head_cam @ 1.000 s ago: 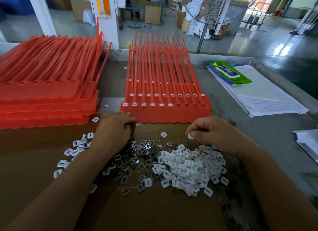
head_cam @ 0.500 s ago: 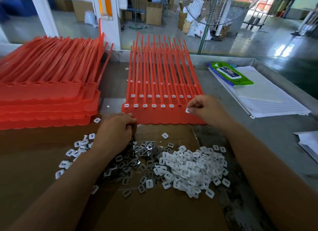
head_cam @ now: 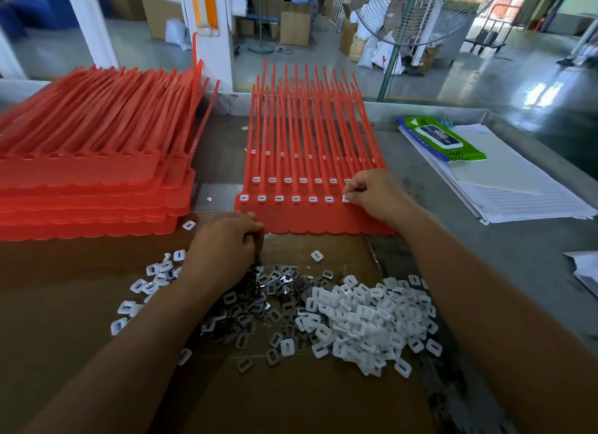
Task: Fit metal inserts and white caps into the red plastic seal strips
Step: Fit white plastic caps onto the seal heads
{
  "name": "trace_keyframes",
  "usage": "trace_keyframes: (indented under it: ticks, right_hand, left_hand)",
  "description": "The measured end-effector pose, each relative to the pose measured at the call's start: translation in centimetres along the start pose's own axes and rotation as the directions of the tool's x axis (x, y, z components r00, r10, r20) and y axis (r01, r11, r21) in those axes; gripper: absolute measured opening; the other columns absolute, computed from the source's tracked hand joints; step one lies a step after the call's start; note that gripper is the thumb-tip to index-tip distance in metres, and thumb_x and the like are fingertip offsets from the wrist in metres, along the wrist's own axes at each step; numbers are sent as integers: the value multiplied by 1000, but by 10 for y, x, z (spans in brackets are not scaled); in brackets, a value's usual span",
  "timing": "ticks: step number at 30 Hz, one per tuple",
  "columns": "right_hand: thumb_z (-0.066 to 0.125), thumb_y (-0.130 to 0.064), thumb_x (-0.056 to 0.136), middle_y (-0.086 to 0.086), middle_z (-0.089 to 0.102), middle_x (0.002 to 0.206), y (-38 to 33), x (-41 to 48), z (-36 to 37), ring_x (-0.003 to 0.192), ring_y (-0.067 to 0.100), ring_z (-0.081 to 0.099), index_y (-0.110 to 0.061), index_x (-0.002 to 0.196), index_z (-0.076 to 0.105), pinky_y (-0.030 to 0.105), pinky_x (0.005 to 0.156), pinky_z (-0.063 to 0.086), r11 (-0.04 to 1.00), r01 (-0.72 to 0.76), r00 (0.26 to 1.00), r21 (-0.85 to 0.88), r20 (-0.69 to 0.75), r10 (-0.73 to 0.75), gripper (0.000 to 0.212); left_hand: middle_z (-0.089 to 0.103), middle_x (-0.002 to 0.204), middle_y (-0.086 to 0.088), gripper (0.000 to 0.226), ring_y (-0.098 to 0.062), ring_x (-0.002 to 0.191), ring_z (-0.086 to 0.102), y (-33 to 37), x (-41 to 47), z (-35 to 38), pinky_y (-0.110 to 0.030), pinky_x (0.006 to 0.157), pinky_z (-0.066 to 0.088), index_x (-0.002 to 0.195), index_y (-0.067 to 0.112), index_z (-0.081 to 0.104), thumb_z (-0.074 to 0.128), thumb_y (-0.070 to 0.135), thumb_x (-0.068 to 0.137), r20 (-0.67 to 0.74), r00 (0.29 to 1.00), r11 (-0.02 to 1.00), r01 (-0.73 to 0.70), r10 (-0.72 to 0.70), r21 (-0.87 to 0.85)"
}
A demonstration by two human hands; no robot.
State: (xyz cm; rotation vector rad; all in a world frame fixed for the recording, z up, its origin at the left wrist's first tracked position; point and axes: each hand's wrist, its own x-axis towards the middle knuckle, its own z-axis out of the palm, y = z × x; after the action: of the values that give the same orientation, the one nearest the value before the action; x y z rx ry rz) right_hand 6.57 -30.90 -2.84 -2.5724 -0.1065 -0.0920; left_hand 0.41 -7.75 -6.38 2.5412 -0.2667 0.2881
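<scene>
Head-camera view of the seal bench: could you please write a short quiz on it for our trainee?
1. True or false: the right hand pinches a small white plastic cap over the flat red plastic seal strip sheet.
2. Seen from the person's side, where does the heap of white plastic caps lie? A) left of the grey metal inserts B) right of them C) inside a bucket
3. Fill in: the green wipes packet lies on a stack of white lined ____.

Key: 1 true; 2 B; 3 paper.
</scene>
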Motion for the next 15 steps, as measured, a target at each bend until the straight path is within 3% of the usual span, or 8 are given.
trace_keyframes:
  ticks: [4, 8, 15]
  right_hand:
    - [60, -10, 86, -2, 60, 92, -1, 1, 0, 84, 7, 49, -10, 89, 68, 21, 72, 35, 999, -18, 1000, -44, 16, 19, 8]
    - [62, -11, 85, -7, 55, 85, 0, 2, 2, 76, 4, 45, -13, 84, 66, 12, 57, 28, 997, -24, 1000, -70, 7, 24, 4]
    - [68, -9, 79, -6, 57, 83, -1, 4, 5, 74, 4, 48, -18, 74, 63, 22, 72, 36, 997, -82, 996, 9, -18, 82, 12]
  left_hand:
    - [58, 124, -6, 34, -19, 116, 52, 0, 0, 0, -23, 99, 29, 109, 9, 65, 48, -1, 81, -6, 1000, 1000, 0, 0, -2]
    - [58, 124, -6, 34, -18, 117, 51, 0, 0, 0, -23, 100, 29, 109, 9, 65, 48, -1, 81, -6, 1000, 1000, 1, -1, -8]
    - [57, 125, -6, 33, -19, 118, 50, 0, -1, 0, -25, 102, 28, 110, 9, 64, 48, 0, 82, 0, 1000, 1000, 2, -2, -4]
